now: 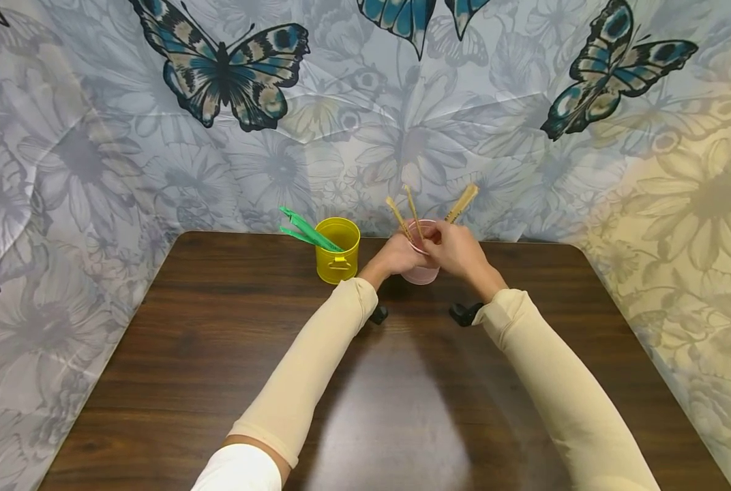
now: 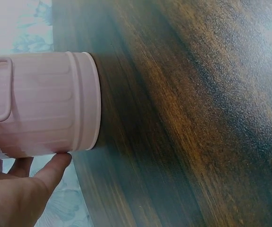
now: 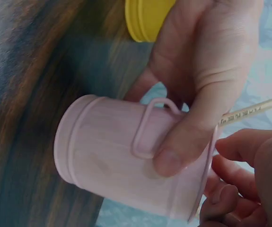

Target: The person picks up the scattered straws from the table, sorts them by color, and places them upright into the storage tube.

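My left hand [image 1: 400, 255] grips a small pink pail [image 1: 421, 275] with a wire side handle, its thumb pressed on the wall near the rim in the right wrist view. Two thin wooden sticks [image 1: 399, 215] stand up at the mouth and lean left; a wooden stick [image 3: 254, 109] with printed marks crosses the rim. My right hand [image 1: 459, 251] is at the rim, fingers curled. Pale wooden sticks [image 1: 462, 202] jut up past its knuckles and appear held there; their lower ends are hidden. The pail's base [image 2: 94, 101] is close to the tabletop; contact is unclear.
A yellow pail [image 1: 336, 267] with green strips [image 1: 311, 230] leaning out of it stands left of the pink one, near the back edge of the dark wooden table [image 1: 218, 354]. Behind hangs a butterfly-print cloth [image 1: 365, 136].
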{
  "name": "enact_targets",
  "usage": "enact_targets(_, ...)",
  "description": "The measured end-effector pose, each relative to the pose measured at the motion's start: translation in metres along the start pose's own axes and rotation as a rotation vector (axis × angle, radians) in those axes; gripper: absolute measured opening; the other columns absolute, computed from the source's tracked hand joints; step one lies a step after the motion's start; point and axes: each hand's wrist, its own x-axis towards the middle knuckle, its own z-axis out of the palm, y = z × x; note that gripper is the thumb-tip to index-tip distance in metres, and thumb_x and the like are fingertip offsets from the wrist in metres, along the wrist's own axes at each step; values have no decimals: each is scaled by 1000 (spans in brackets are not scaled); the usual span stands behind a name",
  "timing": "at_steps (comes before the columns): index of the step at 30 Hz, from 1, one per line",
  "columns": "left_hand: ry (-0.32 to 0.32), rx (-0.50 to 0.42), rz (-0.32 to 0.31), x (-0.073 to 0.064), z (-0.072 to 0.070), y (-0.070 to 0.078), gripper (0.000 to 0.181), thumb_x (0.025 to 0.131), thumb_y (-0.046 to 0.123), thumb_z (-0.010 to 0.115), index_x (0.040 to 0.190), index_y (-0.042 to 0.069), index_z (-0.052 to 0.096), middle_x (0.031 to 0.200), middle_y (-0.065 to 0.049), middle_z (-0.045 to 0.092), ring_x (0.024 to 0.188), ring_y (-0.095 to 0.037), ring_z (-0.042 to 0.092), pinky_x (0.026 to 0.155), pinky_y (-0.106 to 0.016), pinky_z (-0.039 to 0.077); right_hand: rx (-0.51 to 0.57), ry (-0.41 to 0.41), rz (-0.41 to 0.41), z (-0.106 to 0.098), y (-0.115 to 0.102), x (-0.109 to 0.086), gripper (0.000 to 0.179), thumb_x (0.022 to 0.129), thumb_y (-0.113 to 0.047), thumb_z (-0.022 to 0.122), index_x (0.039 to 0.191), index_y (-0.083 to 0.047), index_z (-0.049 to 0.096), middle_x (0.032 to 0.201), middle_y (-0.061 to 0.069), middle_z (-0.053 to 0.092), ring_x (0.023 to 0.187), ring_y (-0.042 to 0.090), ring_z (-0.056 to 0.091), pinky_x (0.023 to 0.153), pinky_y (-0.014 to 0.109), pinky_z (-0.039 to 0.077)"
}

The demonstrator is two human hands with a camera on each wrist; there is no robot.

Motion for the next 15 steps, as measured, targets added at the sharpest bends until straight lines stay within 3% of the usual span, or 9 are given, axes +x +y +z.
enact_targets(3, 53, 142, -29, -2, 0, 0, 77, 83, -2, 78, 149, -3, 38, 148, -21, 53, 136, -31, 53, 115, -26, 43, 27, 1, 7, 1, 3, -2, 27, 97, -20, 61, 116, -2, 69, 109, 19, 74, 100, 34, 69, 87, 48, 56)
enact_targets(5, 79, 170, -53, -4, -3, -1, 84, 82, 2, 81, 151, 0, 34, 150, -18, 51, 138, -28, 51, 117, -27, 42, 32, 7, 1, 2, 2, -2, 27, 97, -20, 61, 116, -2, 68, 108, 18, 74, 98, 33, 69, 85, 47, 56)
enact_targets(11, 114, 111, -45, -8, -3, -3, 86, 79, 4, 85, 151, 2, 37, 147, -17, 55, 135, -29, 55, 115, -34, 45, 43, 16, 0, 4, 5, -6, 27, 98, -18, 58, 117, -3, 68, 106, 17, 74, 95, 31, 69, 82, 46, 56)
enact_targets(15, 146, 117, -26, -13, 1, -1, 85, 76, 7, 89, 147, 1, 42, 143, -18, 58, 131, -31, 58, 111, -34, 49, 59, 22, 4, 2, 10, -12, 26, 99, -18, 57, 118, -4, 68, 107, 17, 73, 95, 31, 69, 80, 45, 56)
